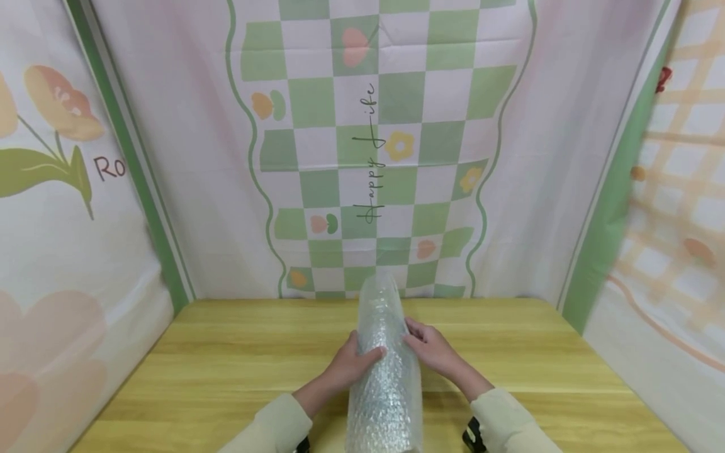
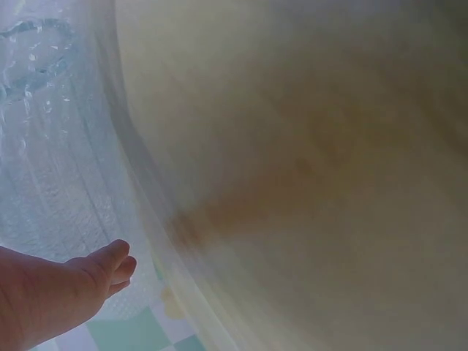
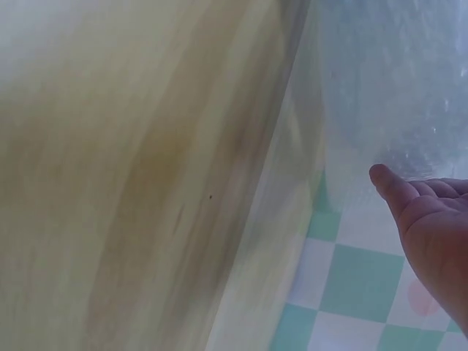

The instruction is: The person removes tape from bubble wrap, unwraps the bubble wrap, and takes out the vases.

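A roll of clear bubble wrap [image 1: 386,402] extends from the near edge of the head view towards the back of the table, its far end in front of the patterned cloth. My left hand [image 1: 347,366] grips its left side, thumb laid across the top. On the right side, slightly farther along, my right hand [image 1: 435,350] holds the wrap's edge between thumb and fingers. The left wrist view shows the left hand [image 2: 62,294] against the crinkled wrap [image 2: 51,168]. In the right wrist view, the right hand [image 3: 436,230] meets the roll [image 3: 398,80]; its fingertips are partly hidden.
The wood-grain table [image 1: 238,358] spreads out on both sides of the roll. Behind it hangs a green-and-white checked cloth [image 1: 311,100], with printed cloth sides at left [image 1: 68,251] and right [image 1: 668,251]. Dark bands [image 1: 473,435] show under the sleeves.
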`<state>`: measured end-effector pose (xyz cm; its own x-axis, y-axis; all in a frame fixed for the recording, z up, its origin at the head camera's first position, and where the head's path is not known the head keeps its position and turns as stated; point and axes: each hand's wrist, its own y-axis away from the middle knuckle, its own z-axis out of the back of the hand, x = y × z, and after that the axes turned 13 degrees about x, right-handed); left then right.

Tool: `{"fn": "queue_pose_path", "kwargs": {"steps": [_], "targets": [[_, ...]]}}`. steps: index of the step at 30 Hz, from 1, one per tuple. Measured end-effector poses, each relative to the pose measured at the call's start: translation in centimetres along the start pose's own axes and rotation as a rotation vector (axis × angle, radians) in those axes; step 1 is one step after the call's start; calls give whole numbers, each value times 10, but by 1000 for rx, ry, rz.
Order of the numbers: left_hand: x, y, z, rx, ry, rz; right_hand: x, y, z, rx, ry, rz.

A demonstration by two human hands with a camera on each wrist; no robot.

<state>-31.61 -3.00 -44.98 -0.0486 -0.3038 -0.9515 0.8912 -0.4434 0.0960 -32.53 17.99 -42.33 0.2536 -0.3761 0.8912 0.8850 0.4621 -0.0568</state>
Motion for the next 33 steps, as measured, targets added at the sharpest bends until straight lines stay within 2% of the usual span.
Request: {"fn": "queue_pose_path", "kwargs": {"steps": [17, 26, 33], "targets": [[0, 2, 1, 27, 11, -33, -3, 0, 5, 28, -13, 9], [-1, 1, 1, 32, 14, -40, -2, 2, 6, 32, -71, 16], [-2, 3, 1, 10, -4, -43, -4, 2, 7, 48, -80, 42]]}}
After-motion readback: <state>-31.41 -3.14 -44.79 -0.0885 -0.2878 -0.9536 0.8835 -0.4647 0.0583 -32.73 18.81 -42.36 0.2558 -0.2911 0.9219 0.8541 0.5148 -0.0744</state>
